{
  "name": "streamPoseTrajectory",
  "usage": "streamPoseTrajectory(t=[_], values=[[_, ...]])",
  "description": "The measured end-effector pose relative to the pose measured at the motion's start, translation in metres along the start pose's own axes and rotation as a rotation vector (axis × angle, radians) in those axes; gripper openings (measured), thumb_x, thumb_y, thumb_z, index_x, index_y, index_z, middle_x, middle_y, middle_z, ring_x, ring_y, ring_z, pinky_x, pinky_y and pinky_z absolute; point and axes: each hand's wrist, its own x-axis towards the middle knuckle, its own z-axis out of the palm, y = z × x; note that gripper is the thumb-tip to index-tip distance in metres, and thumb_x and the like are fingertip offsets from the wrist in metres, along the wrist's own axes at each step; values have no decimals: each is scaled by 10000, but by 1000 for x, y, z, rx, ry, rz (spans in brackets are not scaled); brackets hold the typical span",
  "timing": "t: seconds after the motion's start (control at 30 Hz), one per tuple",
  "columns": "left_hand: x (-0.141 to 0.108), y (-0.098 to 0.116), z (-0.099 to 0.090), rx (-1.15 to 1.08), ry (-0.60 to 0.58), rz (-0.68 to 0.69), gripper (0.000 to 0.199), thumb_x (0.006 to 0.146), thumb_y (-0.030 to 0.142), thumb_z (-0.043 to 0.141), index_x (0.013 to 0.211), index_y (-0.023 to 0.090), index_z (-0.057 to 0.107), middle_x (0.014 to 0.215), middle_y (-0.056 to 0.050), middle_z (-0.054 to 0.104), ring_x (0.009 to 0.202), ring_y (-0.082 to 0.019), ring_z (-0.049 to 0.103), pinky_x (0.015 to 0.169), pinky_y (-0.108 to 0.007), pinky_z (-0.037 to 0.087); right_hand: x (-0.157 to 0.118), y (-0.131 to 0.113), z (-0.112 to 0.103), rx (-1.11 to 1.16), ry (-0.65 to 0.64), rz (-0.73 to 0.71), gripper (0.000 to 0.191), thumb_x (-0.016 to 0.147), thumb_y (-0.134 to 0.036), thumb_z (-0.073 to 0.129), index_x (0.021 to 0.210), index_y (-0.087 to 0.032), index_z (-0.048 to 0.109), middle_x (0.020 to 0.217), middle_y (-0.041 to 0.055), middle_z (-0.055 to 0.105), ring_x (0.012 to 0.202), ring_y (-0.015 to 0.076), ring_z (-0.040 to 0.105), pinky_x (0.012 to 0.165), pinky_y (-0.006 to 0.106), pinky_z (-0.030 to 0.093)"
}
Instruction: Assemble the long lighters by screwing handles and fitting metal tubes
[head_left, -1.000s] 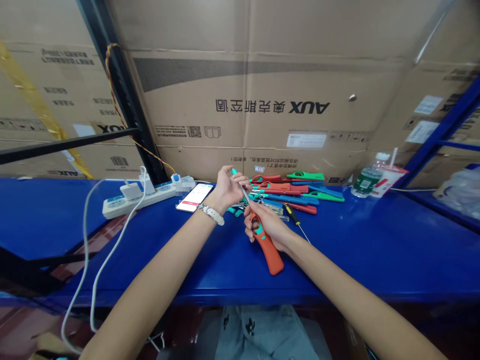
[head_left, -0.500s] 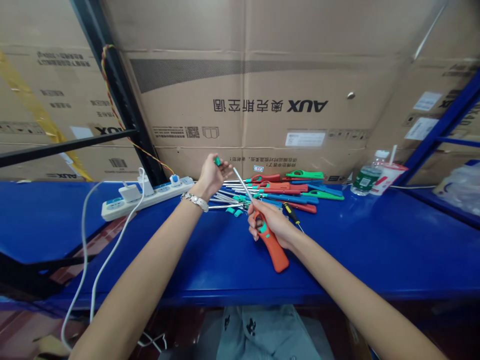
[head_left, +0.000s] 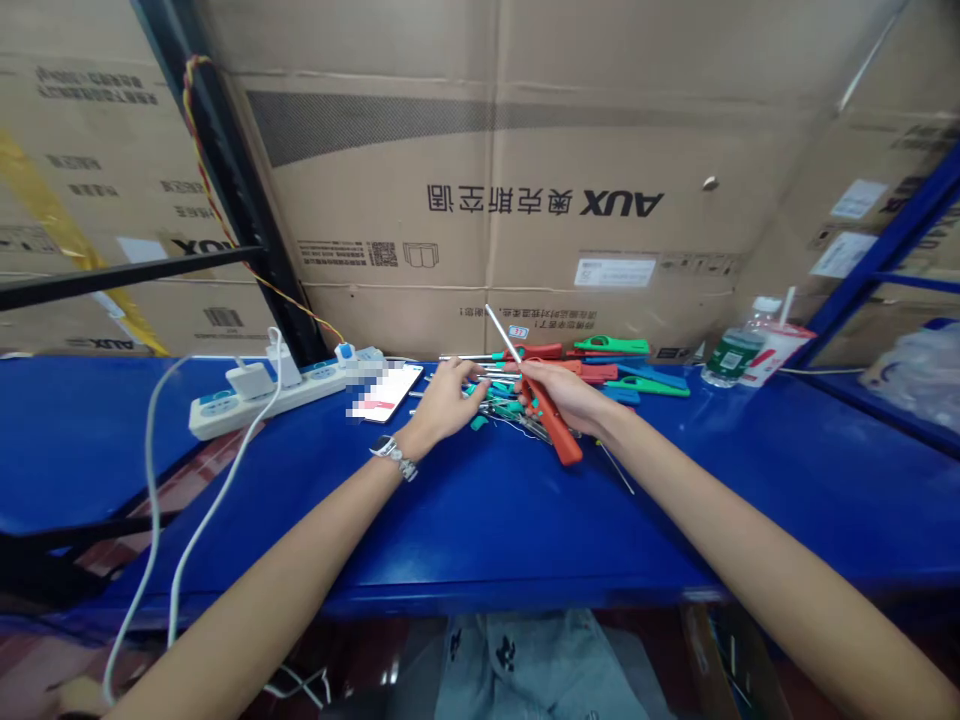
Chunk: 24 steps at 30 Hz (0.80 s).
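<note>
My right hand (head_left: 562,395) is wrapped round an orange-red long-necked gas lighter (head_left: 556,428), its metal tube slanting up and to the left. My left hand (head_left: 448,400) rests low over the left part of a pile of lighters, fingers loosely bent and apart, with nothing visible in them. Small green plastic pieces (head_left: 501,408) lie between the two hands. Red, green and blue lighters (head_left: 611,345) are heaped behind and to the right of my right hand. A screwdriver (head_left: 616,468) shows mostly its shaft below my right wrist.
A phone (head_left: 390,392) lies left of my left hand, beside a white power strip (head_left: 307,385) with plugs and cables. To the right stand a water bottle (head_left: 727,350) and a paper cup (head_left: 776,352) with a straw. Cardboard boxes (head_left: 375,60) rise behind the blue table (head_left: 480,530).
My left hand has moved down and right onto the pile; the green piece it held no longer shows. My right hand has raised the lighter slightly. The phone has come into view.
</note>
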Motion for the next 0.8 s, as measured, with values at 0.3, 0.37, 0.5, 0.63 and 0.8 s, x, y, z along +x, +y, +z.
streamPoseTrajectory(t=[0.3,0.37,0.5,0.63,0.8], values=[[-6,19,33,-995,-151,-404,215,792,338,804,881,152,746,844,-54,721,738,-133,645,741,-272,500,9,12,14,-173,-49,-245,246,976,-260,515,1084,-189,724,969,53,731,900,173,643,846,285,520],[-5,19,32,-1079,-116,-446,186,798,304,808,876,147,746,824,-50,728,732,-127,655,764,-265,506,7,13,12,-179,-29,-258,258,973,-278,529,1140,-213,715,1091,66,728,967,183,653,903,302,517],[-4,21,29,-1142,22,-448,144,826,264,789,807,137,724,807,-36,730,758,-121,666,821,-259,521,-5,15,3,-356,-43,-228,366,938,-331,625,1285,-213,631,991,65,722,782,164,665,716,284,551],[-7,24,33,-1164,75,-485,170,850,268,766,766,135,701,797,-27,721,766,-111,664,840,-258,527,-15,18,-4,-493,-61,-191,376,993,-396,531,1272,-155,609,659,-4,598,503,127,564,465,237,466],[-11,22,44,-1153,114,-476,238,833,305,777,717,144,647,771,-19,704,755,-112,663,799,-255,523,-17,25,-7,-718,-25,-354,339,1040,-379,395,1160,-166,629,702,5,596,508,125,572,477,242,471]])
